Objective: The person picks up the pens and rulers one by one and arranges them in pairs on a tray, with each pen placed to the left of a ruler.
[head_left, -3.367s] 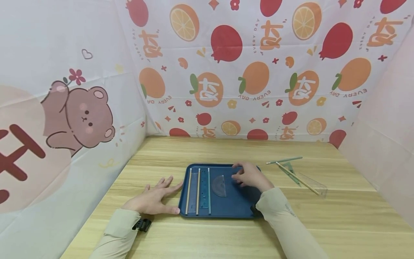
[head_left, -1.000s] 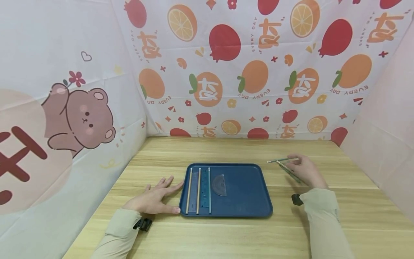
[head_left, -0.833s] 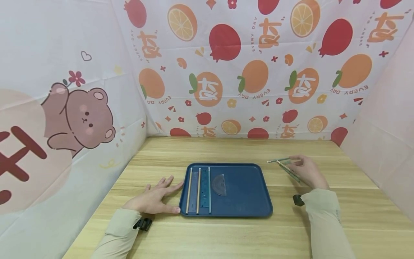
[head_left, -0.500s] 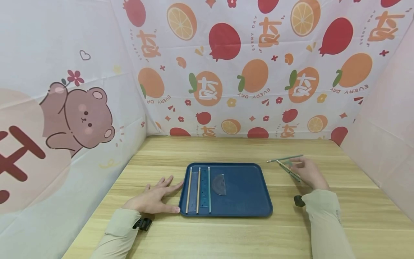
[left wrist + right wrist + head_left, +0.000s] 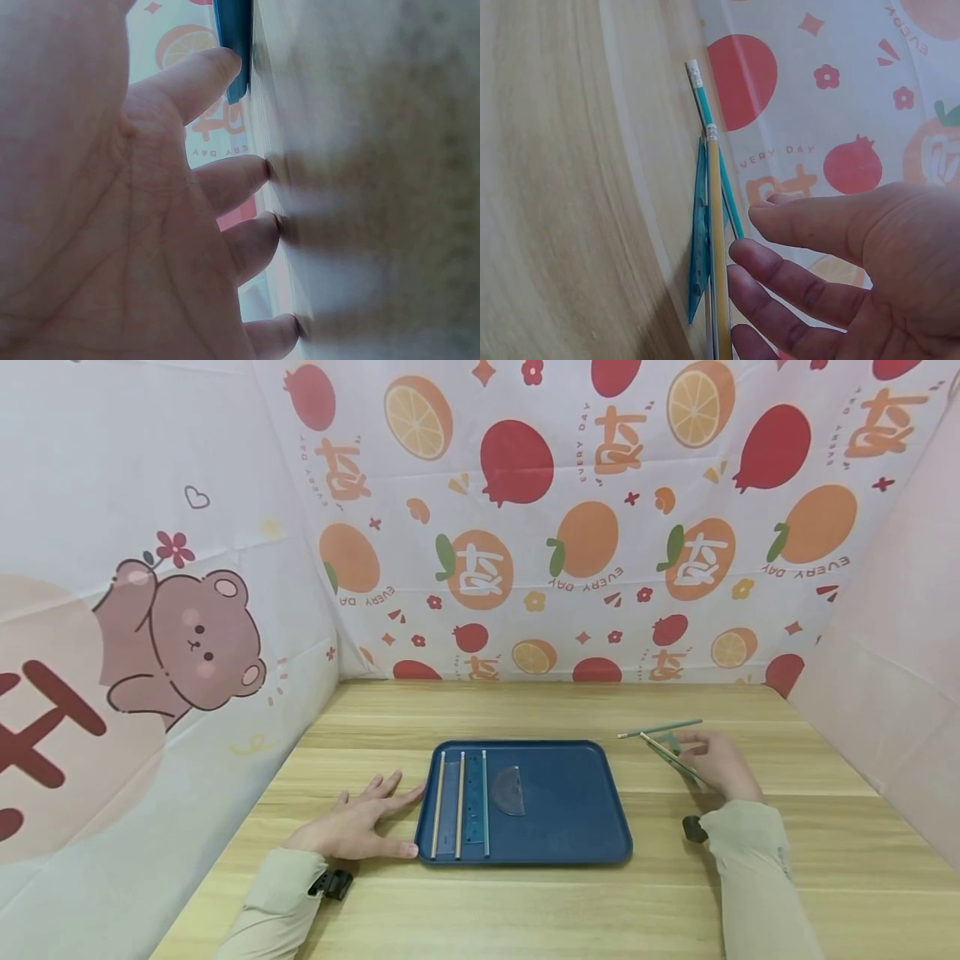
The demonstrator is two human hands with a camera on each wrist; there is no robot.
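Right beside my right hand (image 5: 716, 760), the yellow pencil (image 5: 670, 756) lies slantwise on the counter (image 5: 525, 902).
Its long axis runs from far-left toward near-right, over a clear set square (image 5: 699, 247), with a green pencil (image 5: 660, 727) crossing its far tip; my right fingers (image 5: 795, 289) hover loosely curled just at its side, gripping nothing. My left hand (image 5: 352, 827) rests flat, released, against the blue tray (image 5: 585, 843), well apart.

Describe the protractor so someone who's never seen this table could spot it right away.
Find the blue tray in the middle of the wooden table. The protractor lies flat in it, just right of three long sticks and a ruler. It's the only half-circle, clear and see-through.
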